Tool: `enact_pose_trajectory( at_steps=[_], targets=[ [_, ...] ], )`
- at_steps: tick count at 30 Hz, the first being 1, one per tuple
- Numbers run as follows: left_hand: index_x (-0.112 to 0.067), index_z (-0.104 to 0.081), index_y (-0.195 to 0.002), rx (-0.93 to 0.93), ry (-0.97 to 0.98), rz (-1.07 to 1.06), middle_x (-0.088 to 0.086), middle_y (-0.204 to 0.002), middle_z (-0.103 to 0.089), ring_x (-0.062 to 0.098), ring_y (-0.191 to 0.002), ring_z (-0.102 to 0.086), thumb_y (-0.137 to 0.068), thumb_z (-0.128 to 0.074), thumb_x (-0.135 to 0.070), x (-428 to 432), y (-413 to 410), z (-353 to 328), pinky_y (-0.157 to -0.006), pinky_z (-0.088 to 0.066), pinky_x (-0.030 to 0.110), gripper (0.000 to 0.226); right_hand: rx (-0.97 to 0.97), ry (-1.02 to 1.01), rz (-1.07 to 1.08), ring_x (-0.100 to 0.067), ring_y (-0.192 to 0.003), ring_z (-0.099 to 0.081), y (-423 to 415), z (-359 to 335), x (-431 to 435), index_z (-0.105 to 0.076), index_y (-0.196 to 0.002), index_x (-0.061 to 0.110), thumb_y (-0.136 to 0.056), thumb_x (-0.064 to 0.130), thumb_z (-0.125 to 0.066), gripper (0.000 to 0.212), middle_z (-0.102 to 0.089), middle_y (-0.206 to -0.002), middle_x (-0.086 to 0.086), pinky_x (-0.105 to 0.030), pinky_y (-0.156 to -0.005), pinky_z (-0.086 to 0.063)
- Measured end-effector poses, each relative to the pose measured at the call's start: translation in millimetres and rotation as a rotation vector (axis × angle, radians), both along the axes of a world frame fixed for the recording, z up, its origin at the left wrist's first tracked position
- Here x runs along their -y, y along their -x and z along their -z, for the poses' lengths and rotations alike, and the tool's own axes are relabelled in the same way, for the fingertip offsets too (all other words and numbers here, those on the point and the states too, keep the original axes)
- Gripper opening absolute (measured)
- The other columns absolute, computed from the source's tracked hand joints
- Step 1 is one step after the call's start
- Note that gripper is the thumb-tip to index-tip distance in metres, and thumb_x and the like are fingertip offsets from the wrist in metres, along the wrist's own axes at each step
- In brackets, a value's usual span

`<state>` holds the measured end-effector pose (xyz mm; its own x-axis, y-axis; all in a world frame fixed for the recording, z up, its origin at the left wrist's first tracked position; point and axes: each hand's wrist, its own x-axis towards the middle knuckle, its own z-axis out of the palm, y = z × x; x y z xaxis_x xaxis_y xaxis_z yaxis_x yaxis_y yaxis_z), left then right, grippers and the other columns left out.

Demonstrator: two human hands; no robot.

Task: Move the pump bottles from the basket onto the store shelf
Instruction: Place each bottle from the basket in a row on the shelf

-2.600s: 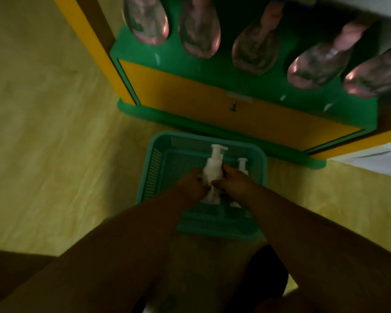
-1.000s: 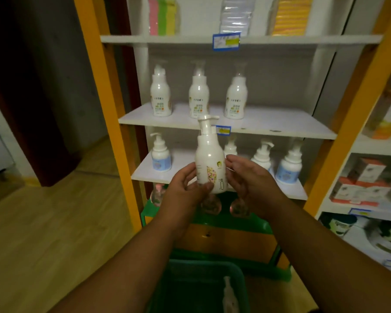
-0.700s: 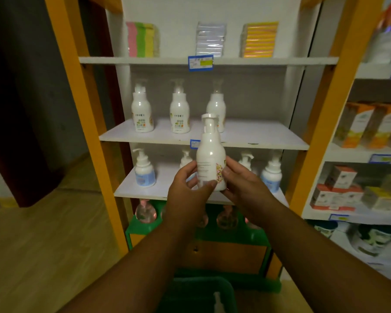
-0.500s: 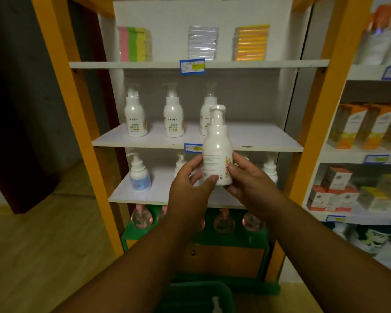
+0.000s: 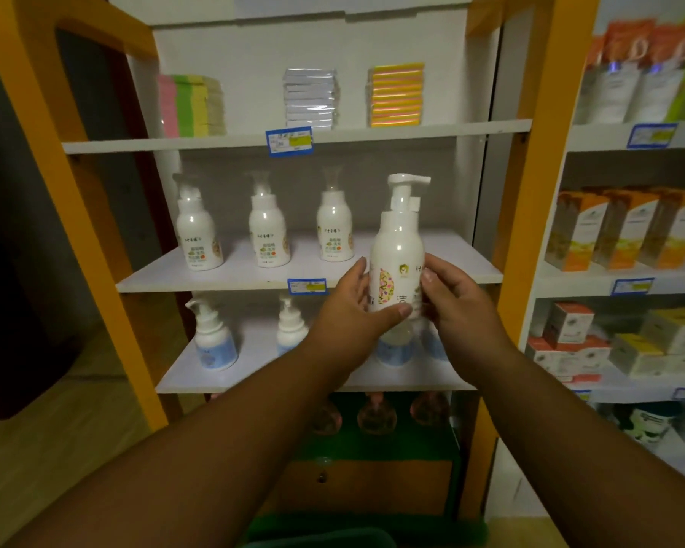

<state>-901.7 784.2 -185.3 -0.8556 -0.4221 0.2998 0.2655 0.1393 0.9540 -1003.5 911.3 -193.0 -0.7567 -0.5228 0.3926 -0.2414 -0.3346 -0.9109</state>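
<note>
- Your left hand (image 5: 352,310) and right hand (image 5: 457,298) hold the upright white plastic pump bottle (image 5: 397,251), fingers curled round its lower body.
- Three matching bottles (image 5: 262,235) stand at its nine o'clock on the white shelf board (image 5: 277,272).

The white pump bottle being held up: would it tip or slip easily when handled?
Likely rigid: the pump bottle shows no denting under the left hand and right hand. Its glossy surface may be slippery. Tall and narrow, it could tip if nudged on the shelf.

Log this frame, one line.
phase: shelving | left hand: grips bottle | right hand: grips bottle | bottle: upright, before middle shelf, not set down
</note>
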Motion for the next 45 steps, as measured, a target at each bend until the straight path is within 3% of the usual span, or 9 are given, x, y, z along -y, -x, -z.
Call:
enact_pose_trajectory(
  at_steps=[3, 7, 13, 16, 22, 30, 35, 40, 45],
  targets=[
    [-0.015, -0.038, -0.143, -0.002, -0.067, 0.026, 0.004, -0.135, -0.062, 0.019, -0.121, -0.063, -0.079, -0.08, -0.003, 1, 16, 7, -0.1, -0.052, 0.046, 0.078, -0.022, -0.069, -0.044, -0.004, -0.104, -0.071, 16, -5, -9, -0.061, -0.122, 0.049, -0.104, 0.03, -0.05, 0.029, -0.073, -0.115, 0.017, -0.023, -0.073, -0.06],
    [-0.027, -0.048, -0.126, 0.017, -0.026, 0.015, -0.006, -0.124, -0.068, 0.009, -0.112, -0.067, -0.081, -0.078, -0.005, 4, 35, 12, -0.091, -0.057, 0.032, 0.059, -0.078, -0.151, -0.103, -0.002, -0.107, -0.07, 34, -5, -12, -0.056, -0.123, 0.06, -0.103, 0.035, -0.051, 0.032, -0.071, -0.119, 0.021, -0.022, -0.076, -0.06],
    [-0.037, -0.056, -0.128, 0.078, 0.454, -0.053, -0.016, -0.117, -0.066, -0.004, -0.104, -0.064, -0.088, -0.07, -0.02, 16, 60, -16, -0.077, -0.054, 0.012, 0.046, -0.159, -0.121, 0.015, -0.009, -0.111, -0.07, 63, -14, -3, -0.057, -0.138, 0.034, -0.098, 0.028, -0.062, 0.04, -0.07, -0.125, 0.01, -0.036, -0.09, -0.06],
    [-0.035, -0.057, -0.129, 0.068, 0.486, -0.062, -0.02, -0.107, -0.07, -0.006, -0.095, -0.067, -0.088, -0.07, -0.018, 21, 76, -28, -0.072, -0.052, 0.007, 0.046, -0.183, -0.176, 0.108, -0.014, -0.111, -0.068, 76, -24, 6, -0.056, -0.139, 0.026, -0.098, 0.032, -0.061, 0.042, -0.067, -0.127, 0.005, -0.042, -0.094, -0.059],
    [-0.021, -0.054, -0.136, 0.137, 0.426, -0.074, -0.004, -0.12, -0.07, 0.009, -0.102, -0.07, -0.086, -0.072, -0.008, 38, 110, -33, -0.09, -0.058, 0.036, 0.054, -0.252, -0.238, 0.183, -0.016, -0.109, -0.067, 98, -32, 17, -0.05, -0.142, 0.023, -0.094, 0.028, -0.069, 0.052, -0.062, -0.133, 0.001, -0.033, -0.087, -0.061],
    [-0.016, -0.057, -0.133, 0.182, 0.651, -0.229, 0.0, -0.126, -0.068, 0.012, -0.109, -0.066, -0.092, -0.067, -0.018, 52, 131, -30, -0.094, -0.052, 0.027, 0.043, -0.348, -0.475, 0.205, -0.02, -0.111, -0.065, 130, -38, 40, -0.053, -0.14, 0.026, -0.092, 0.03, -0.071, 0.052, -0.065, -0.129, 0.002, -0.046, -0.098, -0.055],
    [-0.016, -0.065, -0.125, 0.276, 0.702, -0.359, 0.004, -0.119, -0.071, 0.018, -0.106, -0.067, -0.092, -0.067, -0.022, 59, 153, -31, -0.092, -0.051, 0.03, 0.033, -0.384, -0.608, 0.251, -0.017, -0.094, -0.069, 151, -37, 56, -0.058, -0.137, 0.022, -0.092, 0.028, -0.07, 0.047, -0.065, -0.098, 0.013, -0.047, -0.093, -0.057],
    [-0.015, -0.065, -0.125, 0.33, 0.695, -0.42, 0.005, -0.118, -0.072, 0.021, -0.103, -0.068, -0.091, -0.068, -0.026, 67, 167, -31, -0.095, -0.053, 0.04, 0.036, -0.337, -0.623, 0.281, -0.019, -0.096, -0.07, 163, -36, 74, -0.063, -0.131, 0.019, -0.091, 0.028, -0.072, 0.042, -0.072, -0.11, 0.003, -0.047, -0.094, -0.057],
    [-0.015, -0.066, -0.123, 0.34, 0.694, -0.488, 0.005, -0.118, -0.072, 0.021, -0.104, -0.067, -0.092, -0.068, -0.027, 68, 174, -29, -0.093, -0.051, 0.033, 0.034, -0.349, -0.644, 0.329, -0.017, -0.098, -0.069, 166, -34, 80, -0.063, -0.131, 0.018, -0.09, 0.033, -0.073, 0.045, -0.073, -0.12, -0.001, -0.04, -0.092, -0.055]
  ],
)
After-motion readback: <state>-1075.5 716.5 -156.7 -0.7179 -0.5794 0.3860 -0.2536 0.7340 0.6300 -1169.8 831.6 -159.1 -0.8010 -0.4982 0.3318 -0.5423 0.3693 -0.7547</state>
